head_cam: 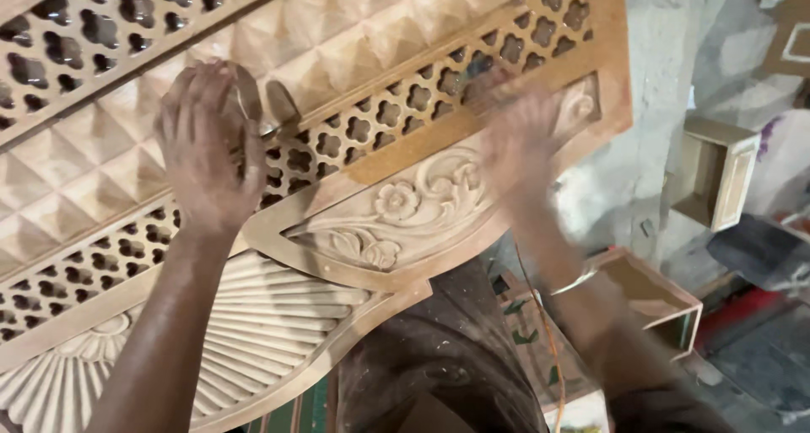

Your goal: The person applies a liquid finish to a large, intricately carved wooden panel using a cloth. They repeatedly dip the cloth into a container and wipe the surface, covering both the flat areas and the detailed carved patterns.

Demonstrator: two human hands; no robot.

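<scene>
Right hand [519,138]: motion-blurred, fingers indistinct, whatever it presses hidden. Left hand [207,142]: covers most of a small rounded object (kind unclear). Carved wooden panel [405,205]: cut off at top and left edges.

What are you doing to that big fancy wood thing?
A person leans over a big carved wooden panel with flowers, lattice holes and little pyramids cut into it. The left hand rests on the lattice, pressing something I cannot make out. The right hand is blurred over the panel's flat border, near the carved flower.
</scene>
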